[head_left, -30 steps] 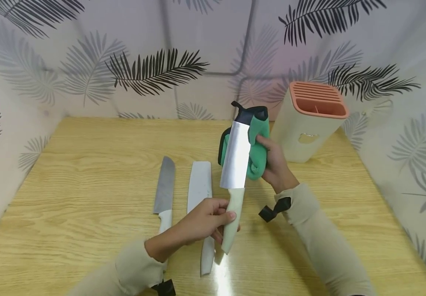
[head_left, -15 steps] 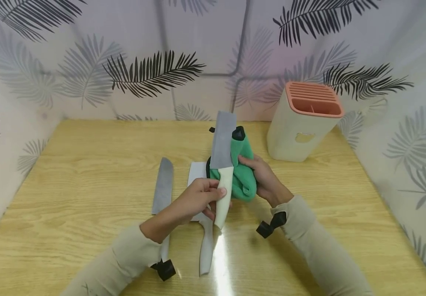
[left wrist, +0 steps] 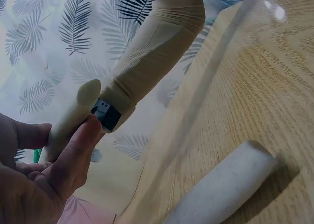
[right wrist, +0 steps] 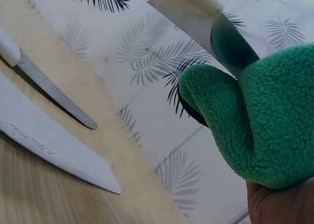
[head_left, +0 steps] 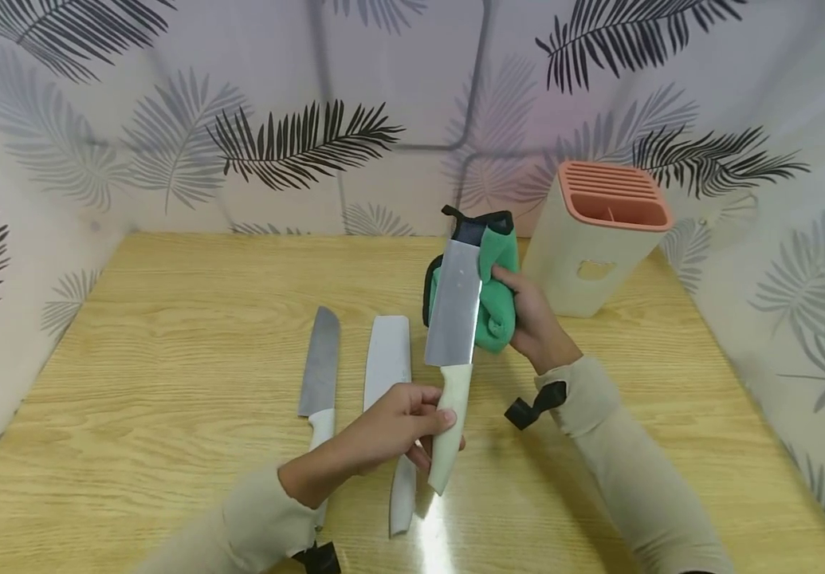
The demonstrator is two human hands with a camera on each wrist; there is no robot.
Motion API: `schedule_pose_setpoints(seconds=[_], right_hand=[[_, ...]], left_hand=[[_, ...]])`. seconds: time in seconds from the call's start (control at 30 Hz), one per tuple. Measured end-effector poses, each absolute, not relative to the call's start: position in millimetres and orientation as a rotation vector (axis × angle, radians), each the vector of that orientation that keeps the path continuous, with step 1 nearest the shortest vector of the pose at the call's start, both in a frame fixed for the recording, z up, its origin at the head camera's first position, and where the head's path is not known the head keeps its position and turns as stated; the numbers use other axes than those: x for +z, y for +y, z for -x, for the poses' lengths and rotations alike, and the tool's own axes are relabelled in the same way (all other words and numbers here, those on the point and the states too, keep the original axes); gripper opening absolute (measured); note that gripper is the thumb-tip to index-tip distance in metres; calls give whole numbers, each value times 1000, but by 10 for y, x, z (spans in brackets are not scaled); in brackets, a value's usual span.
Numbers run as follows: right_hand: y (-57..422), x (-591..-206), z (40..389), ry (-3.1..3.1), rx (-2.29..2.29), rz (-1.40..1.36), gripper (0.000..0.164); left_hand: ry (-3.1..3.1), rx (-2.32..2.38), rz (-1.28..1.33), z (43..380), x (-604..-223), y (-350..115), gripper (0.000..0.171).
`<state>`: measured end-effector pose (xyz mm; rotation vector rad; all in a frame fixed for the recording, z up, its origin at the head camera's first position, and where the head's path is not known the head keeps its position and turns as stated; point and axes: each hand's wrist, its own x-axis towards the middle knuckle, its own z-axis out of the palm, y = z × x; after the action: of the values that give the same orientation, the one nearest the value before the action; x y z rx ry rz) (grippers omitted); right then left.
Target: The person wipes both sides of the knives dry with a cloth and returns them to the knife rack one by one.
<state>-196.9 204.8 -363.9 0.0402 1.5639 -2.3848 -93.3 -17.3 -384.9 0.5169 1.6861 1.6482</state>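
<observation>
My left hand grips the cream handle of a kitchen knife, its broad steel blade pointing up and away over the table. In the left wrist view the thumb and fingers pinch that handle. My right hand holds a folded green towel with black edging against the blade's right side and tip. The right wrist view shows the fluffy towel wrapped about the blade, covering its end. Below my left hand lies a white-bladed cleaver, partly hidden by the fingers.
Left of the cleaver, another knife with a white handle lies on the wooden table, partly under my left forearm. A cream knife block with an orange slotted top stands at the back right. Leaf-patterned cloth hangs behind.
The knife and towel came down toward me, then went back up and away. The towel slid down along the blade and now sits near the tip again.
</observation>
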Motion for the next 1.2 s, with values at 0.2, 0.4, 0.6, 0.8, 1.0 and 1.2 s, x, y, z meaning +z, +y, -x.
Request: schedule_pose_setpoints(seconds=[0.2, 0.4, 0.6, 0.8, 1.0, 1.2], right_hand=[[1973, -3675, 1854, 1725, -2309, -39, 13], [1789, -3740, 1661, 2058, -2132, 73, 30], [1703, -3786, 1508, 2283, -2150, 215, 29], [1671, -3826, 1369, 2483, -2141, 353, 32], [1656, -3903, 1248, 2525, -2240, 331, 32], [1590, -4051, 1090, 2513, -2316, 362, 31]], left_hand=[[1753, 1665, -492, 1005, -3870, -170, 33], [1883, 1688, -459, 1166, -3837, -202, 32], [1961, 1701, -407, 1244, -3765, -213, 32], [1972, 1712, -388, 1255, -3745, -198, 32], [1980, 1726, -389, 1241, -3730, -168, 33], [2020, 1795, -357, 1267, -3677, -165, 26]])
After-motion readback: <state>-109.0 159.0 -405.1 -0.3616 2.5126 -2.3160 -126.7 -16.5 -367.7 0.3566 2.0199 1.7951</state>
